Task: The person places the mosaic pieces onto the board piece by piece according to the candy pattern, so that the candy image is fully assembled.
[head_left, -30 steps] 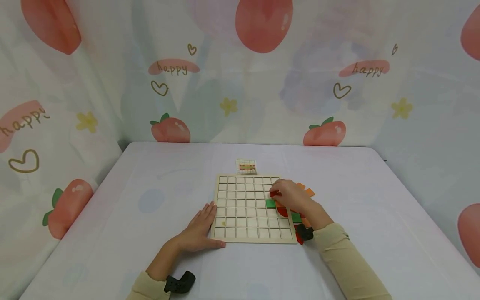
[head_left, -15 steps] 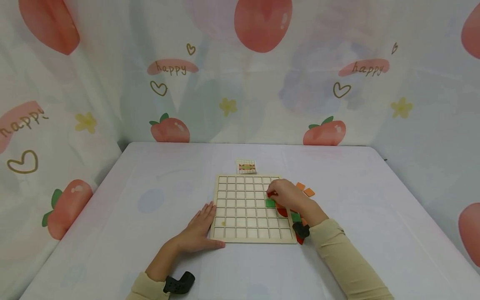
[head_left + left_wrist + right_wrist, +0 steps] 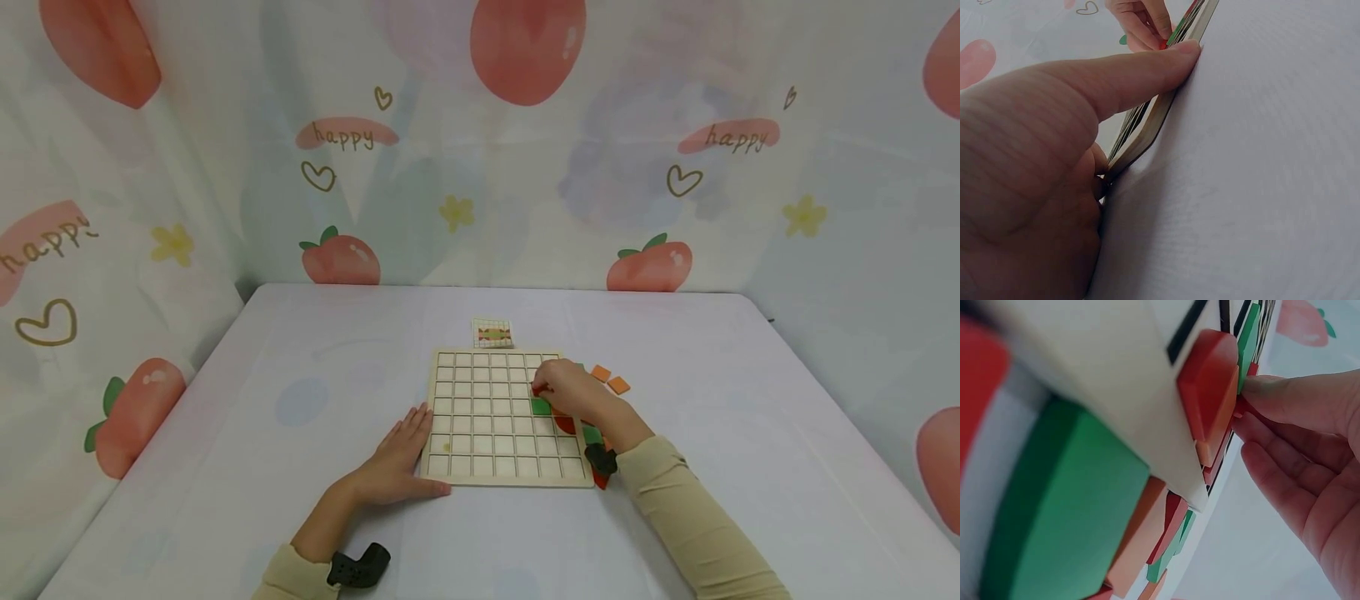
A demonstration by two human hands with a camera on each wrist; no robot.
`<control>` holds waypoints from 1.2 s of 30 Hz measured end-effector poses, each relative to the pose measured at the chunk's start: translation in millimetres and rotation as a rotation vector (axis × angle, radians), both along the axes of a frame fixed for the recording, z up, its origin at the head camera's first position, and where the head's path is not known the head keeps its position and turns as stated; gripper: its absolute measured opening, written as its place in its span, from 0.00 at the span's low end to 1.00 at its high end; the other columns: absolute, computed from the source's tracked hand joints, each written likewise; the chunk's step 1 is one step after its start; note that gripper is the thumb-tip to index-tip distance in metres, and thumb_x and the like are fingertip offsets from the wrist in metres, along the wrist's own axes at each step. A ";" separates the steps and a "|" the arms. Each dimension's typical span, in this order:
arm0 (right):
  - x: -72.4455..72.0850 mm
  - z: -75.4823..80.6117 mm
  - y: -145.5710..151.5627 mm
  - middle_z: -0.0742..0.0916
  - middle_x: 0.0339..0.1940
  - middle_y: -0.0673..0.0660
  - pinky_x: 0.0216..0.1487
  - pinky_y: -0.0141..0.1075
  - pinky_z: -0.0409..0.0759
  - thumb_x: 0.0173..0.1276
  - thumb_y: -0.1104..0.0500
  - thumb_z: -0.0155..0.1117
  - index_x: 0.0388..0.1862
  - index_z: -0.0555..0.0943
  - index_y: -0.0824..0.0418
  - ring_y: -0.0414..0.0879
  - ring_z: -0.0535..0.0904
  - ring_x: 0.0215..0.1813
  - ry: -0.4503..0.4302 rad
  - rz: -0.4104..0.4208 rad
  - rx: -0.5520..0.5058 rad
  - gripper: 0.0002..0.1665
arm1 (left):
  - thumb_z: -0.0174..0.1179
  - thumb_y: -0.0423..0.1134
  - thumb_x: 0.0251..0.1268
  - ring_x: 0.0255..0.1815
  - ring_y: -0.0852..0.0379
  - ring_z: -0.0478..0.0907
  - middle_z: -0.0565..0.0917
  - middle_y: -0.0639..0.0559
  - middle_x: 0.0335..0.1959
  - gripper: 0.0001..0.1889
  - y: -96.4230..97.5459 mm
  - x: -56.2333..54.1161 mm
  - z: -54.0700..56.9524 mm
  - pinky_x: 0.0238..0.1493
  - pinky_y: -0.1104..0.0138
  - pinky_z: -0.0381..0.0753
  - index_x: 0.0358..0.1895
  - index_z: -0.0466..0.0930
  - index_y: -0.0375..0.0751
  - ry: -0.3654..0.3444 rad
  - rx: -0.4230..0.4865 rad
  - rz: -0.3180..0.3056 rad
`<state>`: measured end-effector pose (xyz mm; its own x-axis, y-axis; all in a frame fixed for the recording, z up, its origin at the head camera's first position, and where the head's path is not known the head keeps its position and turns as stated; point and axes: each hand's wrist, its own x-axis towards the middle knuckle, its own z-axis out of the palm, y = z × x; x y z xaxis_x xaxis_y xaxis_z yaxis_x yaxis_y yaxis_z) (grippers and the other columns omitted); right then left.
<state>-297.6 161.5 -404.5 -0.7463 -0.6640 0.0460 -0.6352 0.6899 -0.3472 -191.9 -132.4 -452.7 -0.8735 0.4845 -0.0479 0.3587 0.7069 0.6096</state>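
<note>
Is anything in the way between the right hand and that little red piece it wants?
No, nothing visible is in the way: the right hand pinches the red piece at the grid board. A green square lies close by, on the person's side, but doesn't block it.

There are two hands (image 3: 393,467), two wrist devices (image 3: 360,567), one board (image 3: 483,425), one card (image 3: 492,333), two far-right orange tiles (image 3: 601,373); other pieces (image 3: 592,435) overlap, uncountable.
</note>
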 end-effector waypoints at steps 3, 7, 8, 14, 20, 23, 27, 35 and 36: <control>0.1 -1.7 -0.1 0.84 0.37 0.57 0.38 0.36 0.79 0.58 0.76 0.59 0.35 0.85 0.64 0.50 0.80 0.42 0.013 0.009 -0.007 0.12 | 0.61 0.62 0.51 0.72 0.47 0.32 0.38 0.40 0.73 0.57 0.1 0.1 -0.3 0.67 0.52 0.35 0.71 0.39 0.30 -0.009 0.001 0.007; 2.0 -3.7 0.7 0.83 0.39 0.58 0.39 0.36 0.79 0.60 0.75 0.60 0.39 0.85 0.66 0.52 0.79 0.44 -0.011 -0.005 -0.009 0.12 | 0.62 0.61 0.50 0.72 0.48 0.31 0.39 0.40 0.73 0.57 0.3 0.0 -1.2 0.67 0.52 0.35 0.71 0.39 0.30 -0.023 0.004 0.015; 2.3 -4.0 1.0 0.83 0.40 0.58 0.40 0.35 0.78 0.60 0.74 0.60 0.40 0.84 0.66 0.52 0.79 0.44 -0.014 -0.004 -0.007 0.12 | 0.62 0.61 0.50 0.72 0.48 0.31 0.38 0.40 0.73 0.57 0.3 -0.1 -1.5 0.67 0.53 0.35 0.71 0.39 0.30 -0.024 0.005 0.015; 2.5 -3.9 1.2 0.83 0.40 0.58 0.41 0.36 0.78 0.60 0.74 0.60 0.40 0.84 0.66 0.52 0.79 0.45 0.005 0.011 -0.002 0.12 | 0.62 0.62 0.50 0.72 0.48 0.31 0.38 0.40 0.73 0.57 -0.3 -0.9 -3.5 0.67 0.52 0.35 0.71 0.39 0.31 -0.019 0.010 0.009; 2.1 -3.5 1.2 0.83 0.40 0.57 0.41 0.36 0.78 0.59 0.74 0.60 0.40 0.85 0.65 0.52 0.79 0.45 0.017 0.018 -0.004 0.12 | 0.61 0.62 0.50 0.72 0.48 0.31 0.38 0.40 0.73 0.57 -0.6 -1.6 -3.3 0.67 0.52 0.35 0.71 0.38 0.31 -0.010 0.012 0.002; 3.3 -2.4 1.0 0.83 0.39 0.57 0.40 0.35 0.78 0.59 0.74 0.61 0.41 0.85 0.66 0.52 0.79 0.44 0.018 0.014 -0.005 0.13 | 0.61 0.62 0.50 0.72 0.47 0.31 0.38 0.40 0.73 0.57 -0.3 -1.6 -2.4 0.67 0.52 0.36 0.71 0.38 0.31 -0.007 0.013 -0.001; 4.7 -0.9 0.7 0.83 0.39 0.57 0.40 0.35 0.78 0.59 0.74 0.61 0.42 0.84 0.66 0.52 0.79 0.44 0.011 0.001 -0.003 0.13 | 0.62 0.61 0.50 0.72 0.47 0.31 0.39 0.40 0.73 0.56 0.1 -1.4 -1.4 0.67 0.52 0.36 0.71 0.39 0.31 -0.004 0.010 0.000; 13.0 8.3 10.9 0.82 0.38 0.57 0.41 0.39 0.78 0.61 0.70 0.61 0.37 0.84 0.64 0.50 0.78 0.42 -0.007 -0.097 -0.017 0.07 | 0.62 0.62 0.50 0.72 0.47 0.31 0.38 0.40 0.73 0.57 0.3 -0.3 -0.3 0.67 0.52 0.35 0.71 0.39 0.30 -0.015 0.003 0.006; 14.5 9.5 13.4 0.82 0.39 0.57 0.42 0.41 0.78 0.61 0.70 0.61 0.37 0.84 0.65 0.51 0.78 0.43 -0.004 -0.106 -0.014 0.07 | 0.62 0.62 0.50 0.72 0.47 0.31 0.38 0.40 0.73 0.57 0.1 -0.3 -0.3 0.67 0.52 0.35 0.71 0.39 0.30 -0.015 0.001 0.006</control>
<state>-283.1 175.0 -395.0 -0.8127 -0.5804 0.0511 -0.5571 0.7485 -0.3597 -192.2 -132.3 -453.0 -0.8756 0.4793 -0.0602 0.3453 0.7081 0.6159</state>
